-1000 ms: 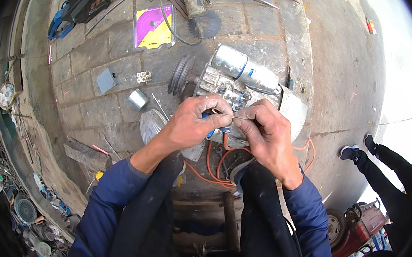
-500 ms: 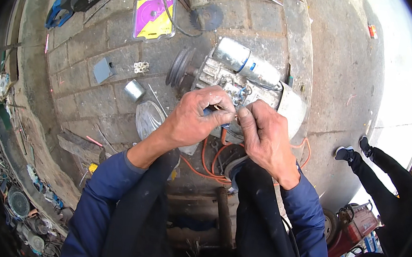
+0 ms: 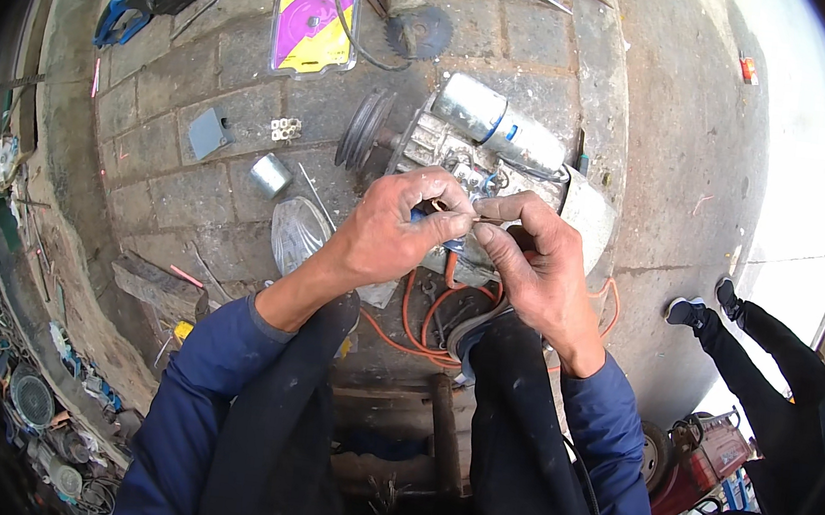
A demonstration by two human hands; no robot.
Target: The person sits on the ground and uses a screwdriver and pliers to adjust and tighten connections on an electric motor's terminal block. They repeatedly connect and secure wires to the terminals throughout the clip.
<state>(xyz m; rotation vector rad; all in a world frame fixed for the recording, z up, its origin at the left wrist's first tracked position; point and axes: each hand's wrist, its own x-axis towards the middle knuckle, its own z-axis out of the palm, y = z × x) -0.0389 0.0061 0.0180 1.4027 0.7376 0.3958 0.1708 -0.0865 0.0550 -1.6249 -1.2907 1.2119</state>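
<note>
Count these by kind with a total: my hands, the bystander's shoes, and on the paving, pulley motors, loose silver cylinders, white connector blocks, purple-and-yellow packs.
Left hand, right hand: 2
Shoes: 2
Motor: 1
Silver cylinder: 1
Connector block: 1
Pack: 1
Total: 8

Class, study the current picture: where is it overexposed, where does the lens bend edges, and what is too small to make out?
Head view: the pale ground at upper right is washed out white; head view: the right edge of the paving bows; head view: the thin piece between the left hand and right hand is too small to identify.
</note>
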